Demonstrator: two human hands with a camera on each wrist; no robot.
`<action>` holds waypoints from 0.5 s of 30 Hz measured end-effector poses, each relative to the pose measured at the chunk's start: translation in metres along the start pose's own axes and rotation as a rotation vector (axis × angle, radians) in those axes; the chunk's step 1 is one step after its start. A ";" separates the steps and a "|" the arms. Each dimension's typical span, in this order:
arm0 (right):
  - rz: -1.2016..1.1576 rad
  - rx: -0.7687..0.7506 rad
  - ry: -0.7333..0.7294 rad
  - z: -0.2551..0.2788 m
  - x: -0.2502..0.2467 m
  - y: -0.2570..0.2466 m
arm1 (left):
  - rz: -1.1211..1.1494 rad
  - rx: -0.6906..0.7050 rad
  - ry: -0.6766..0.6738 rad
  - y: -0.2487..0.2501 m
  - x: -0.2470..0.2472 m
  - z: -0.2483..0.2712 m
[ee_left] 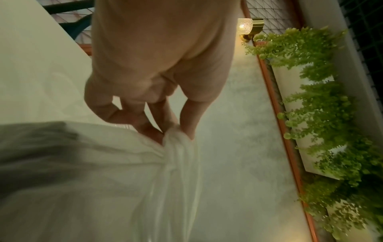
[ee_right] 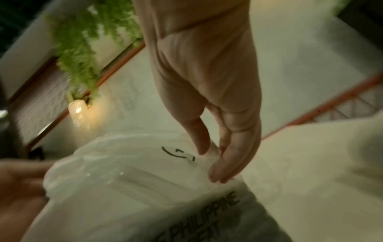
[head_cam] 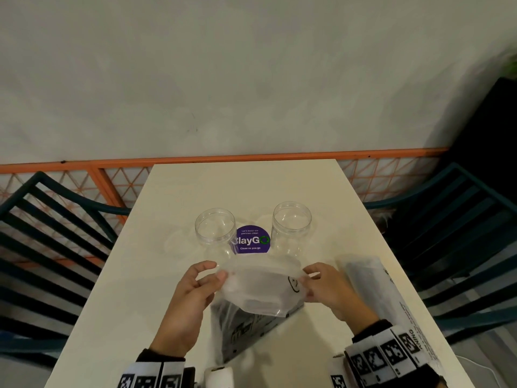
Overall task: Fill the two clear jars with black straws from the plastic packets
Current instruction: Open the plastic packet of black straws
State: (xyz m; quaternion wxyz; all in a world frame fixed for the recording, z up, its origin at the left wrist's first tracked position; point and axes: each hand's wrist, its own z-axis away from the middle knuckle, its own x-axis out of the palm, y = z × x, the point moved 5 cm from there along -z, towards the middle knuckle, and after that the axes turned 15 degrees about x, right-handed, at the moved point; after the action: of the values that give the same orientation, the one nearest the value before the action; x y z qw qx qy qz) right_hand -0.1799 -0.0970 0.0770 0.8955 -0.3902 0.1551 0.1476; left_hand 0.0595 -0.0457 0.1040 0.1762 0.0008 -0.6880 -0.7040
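Observation:
Two clear jars stand empty on the white table [head_cam: 173, 197], the left jar [head_cam: 214, 230] and the right jar [head_cam: 291, 223], either side of a purple sticker. In front of them I hold up a plastic packet [head_cam: 260, 289] with black straws [head_cam: 240, 326] dark in its lower end. My left hand [head_cam: 216, 274] pinches the packet's top left corner [ee_left: 176, 135] between thumb and fingers. My right hand [head_cam: 306, 278] pinches the top right corner [ee_right: 213, 152]. The packet mouth is stretched between both hands.
A second plastic packet [head_cam: 386, 301] with printed text lies on the table at the right. Dark slatted chairs stand at the left [head_cam: 47, 242] and at the right [head_cam: 461, 233]. A purple round sticker [head_cam: 251, 240] lies between the jars. A wall with an orange rail runs behind.

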 end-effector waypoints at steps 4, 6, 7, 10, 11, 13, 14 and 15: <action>-0.504 0.046 -0.258 0.000 -0.002 -0.008 | -0.145 0.053 -0.065 0.006 -0.003 0.000; -0.727 0.076 -0.383 0.001 -0.008 -0.012 | -0.396 0.164 -0.107 0.008 -0.012 -0.003; -0.788 0.089 -0.455 0.002 -0.010 -0.014 | -0.540 0.223 -0.131 0.009 -0.016 -0.004; -0.827 0.093 -0.654 0.010 -0.007 -0.018 | -0.846 0.383 -0.160 0.007 -0.021 -0.007; -0.808 0.081 -0.688 0.014 -0.006 -0.020 | -0.909 0.432 -0.148 0.007 -0.020 -0.008; -0.731 0.058 -0.647 0.018 -0.006 -0.023 | -0.949 0.457 -0.074 0.010 -0.020 -0.010; -0.642 0.029 -0.572 0.020 -0.008 -0.025 | -0.905 0.406 -0.033 0.008 -0.022 -0.012; -0.500 -0.006 -0.479 0.021 -0.011 -0.024 | -0.789 0.314 -0.001 0.004 -0.025 -0.014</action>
State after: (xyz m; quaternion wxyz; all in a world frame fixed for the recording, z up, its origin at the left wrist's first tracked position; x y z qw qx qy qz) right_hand -0.1767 -0.0990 0.1106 0.9138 -0.3729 -0.1603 0.0113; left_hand 0.0872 -0.0530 0.1013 -0.1094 0.2907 -0.7339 -0.6041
